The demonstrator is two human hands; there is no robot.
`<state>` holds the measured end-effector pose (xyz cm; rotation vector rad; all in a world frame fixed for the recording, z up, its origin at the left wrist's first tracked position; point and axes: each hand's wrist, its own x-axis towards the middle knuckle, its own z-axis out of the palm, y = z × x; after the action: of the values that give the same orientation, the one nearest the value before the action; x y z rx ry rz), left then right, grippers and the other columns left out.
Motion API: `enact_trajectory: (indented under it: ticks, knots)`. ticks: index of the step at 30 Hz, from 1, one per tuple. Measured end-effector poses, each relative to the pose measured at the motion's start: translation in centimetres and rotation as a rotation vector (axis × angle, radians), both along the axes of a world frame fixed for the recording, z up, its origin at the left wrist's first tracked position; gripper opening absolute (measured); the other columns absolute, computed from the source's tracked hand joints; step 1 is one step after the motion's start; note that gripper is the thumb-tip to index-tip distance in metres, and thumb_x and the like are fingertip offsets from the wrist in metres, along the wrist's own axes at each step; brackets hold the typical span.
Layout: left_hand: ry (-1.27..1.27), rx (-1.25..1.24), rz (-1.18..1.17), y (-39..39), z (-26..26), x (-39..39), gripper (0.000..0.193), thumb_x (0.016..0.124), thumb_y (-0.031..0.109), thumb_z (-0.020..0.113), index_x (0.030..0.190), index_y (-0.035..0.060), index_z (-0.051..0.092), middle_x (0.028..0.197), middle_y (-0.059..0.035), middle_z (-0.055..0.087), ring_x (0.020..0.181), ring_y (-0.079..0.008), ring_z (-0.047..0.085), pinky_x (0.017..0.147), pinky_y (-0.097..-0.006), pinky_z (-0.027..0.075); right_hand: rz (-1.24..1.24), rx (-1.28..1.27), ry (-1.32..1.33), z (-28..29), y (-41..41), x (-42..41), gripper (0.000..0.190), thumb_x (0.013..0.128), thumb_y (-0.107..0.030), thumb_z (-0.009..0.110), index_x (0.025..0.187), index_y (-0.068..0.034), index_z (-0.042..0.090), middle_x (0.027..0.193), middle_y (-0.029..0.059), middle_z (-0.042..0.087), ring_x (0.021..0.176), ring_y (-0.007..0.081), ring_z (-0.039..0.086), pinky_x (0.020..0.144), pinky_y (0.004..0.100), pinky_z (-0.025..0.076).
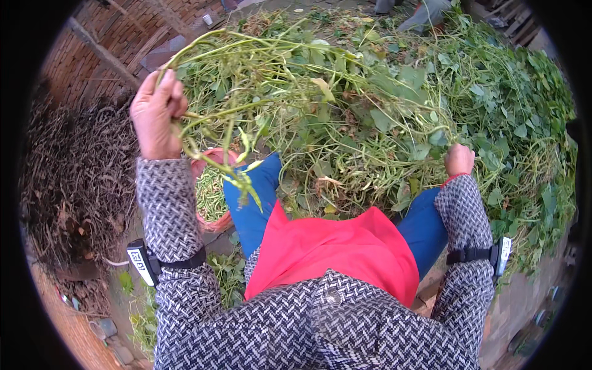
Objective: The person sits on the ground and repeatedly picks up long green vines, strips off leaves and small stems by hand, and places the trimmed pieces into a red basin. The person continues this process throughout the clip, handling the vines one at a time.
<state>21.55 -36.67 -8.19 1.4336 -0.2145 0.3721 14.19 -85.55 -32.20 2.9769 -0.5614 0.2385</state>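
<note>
My left hand [158, 113], raised at the upper left, grips green bean vine stems [222, 41] that arch across towards the right. Several pods [249, 185] dangle from the stems below this hand. At the right, my right hand [459, 160] is closed around the leafy far part of the vines, just beyond my right knee. Beneath the held vines spreads a large heap of cut vines and leaves [351, 152]. A round pinkish-red basin [217, 225] filled with green pods [212, 196] stands beside my left leg, partly hidden by the leg and the hanging stems.
A pile of dry brown twigs [78, 171] lies at the left, below a brick wall [74, 64] and wooden poles [101, 53]. Another person's legs [423, 17] show at the top right. Small containers [107, 327] stand at the lower left. More leafy vines [522, 125] reach the right side.
</note>
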Motion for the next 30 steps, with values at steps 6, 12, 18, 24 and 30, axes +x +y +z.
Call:
enact_trajectory:
  ticks: [6, 12, 18, 24, 30]
  knots:
    - [0.186, -0.266, -0.117, -3.2, -7.4, 0.2, 0.007, 0.087, 0.009, 0.057, 0.088, 0.0022, 0.056, 0.063, -0.0002, 0.052, 0.044, -0.0041, 0.038, 0.040, -0.0177, 0.032, 0.542, 0.350, -0.506, 4.5, 10.8, -2.7, 0.016, 0.066, 0.003, 0.062, 0.081, -0.003, 0.061, 0.089, 0.0109, 0.060, 0.084, 0.0279, 0.055, 0.077, 0.0369, 0.046]
    - [0.336, -0.426, -0.182, -7.1, -12.3, -0.2, 0.009, 0.087, 0.010, 0.057, 0.090, 0.0012, 0.055, 0.064, -0.0013, 0.052, 0.046, -0.0041, 0.038, 0.041, -0.0181, 0.032, 0.884, 0.883, -0.421, 9.1, 20.1, -4.5, 0.034, 0.074, 0.000, 0.060, 0.108, -0.004, 0.059, 0.108, 0.0108, 0.059, 0.107, 0.0275, 0.052, 0.095, 0.0360, 0.039]
    - [0.379, -0.420, -0.238, -6.4, -13.1, -0.5, 0.009, 0.087, 0.008, 0.057, 0.093, 0.0017, 0.054, 0.065, -0.0016, 0.053, 0.044, -0.0026, 0.036, 0.041, -0.0174, 0.032, 1.025, 0.940, -0.004, 9.2, 23.0, -2.9, 0.031, 0.076, -0.012, 0.061, 0.105, -0.001, 0.054, 0.099, 0.0152, 0.057, 0.096, 0.0325, 0.052, 0.087, 0.0390, 0.041]
    - [0.299, -0.104, -0.162, -5.6, -14.9, -1.6, 0.041, 0.081, 0.012, 0.063, 0.114, -0.0064, 0.048, 0.089, -0.0112, 0.060, 0.071, -0.0112, 0.057, 0.062, -0.0220, 0.049, 0.906, 1.080, 0.007, 6.2, 24.3, -5.1, 0.012, 0.082, -0.010, 0.056, 0.084, 0.000, 0.049, 0.070, 0.0169, 0.051, 0.071, 0.0360, 0.051, 0.064, 0.0413, 0.042]
    - [0.419, 0.069, 0.135, -2.3, -16.4, -10.7, 0.012, 0.082, 0.003, 0.057, 0.094, -0.0007, 0.054, 0.081, -0.0037, 0.059, 0.068, -0.0082, 0.054, 0.063, -0.0219, 0.046, 0.551, 1.572, 0.252, 4.2, 25.2, -7.2, 0.018, 0.090, -0.017, 0.050, 0.083, -0.001, 0.047, 0.059, 0.0059, 0.045, 0.049, 0.0195, 0.043, 0.049, 0.0299, 0.039]
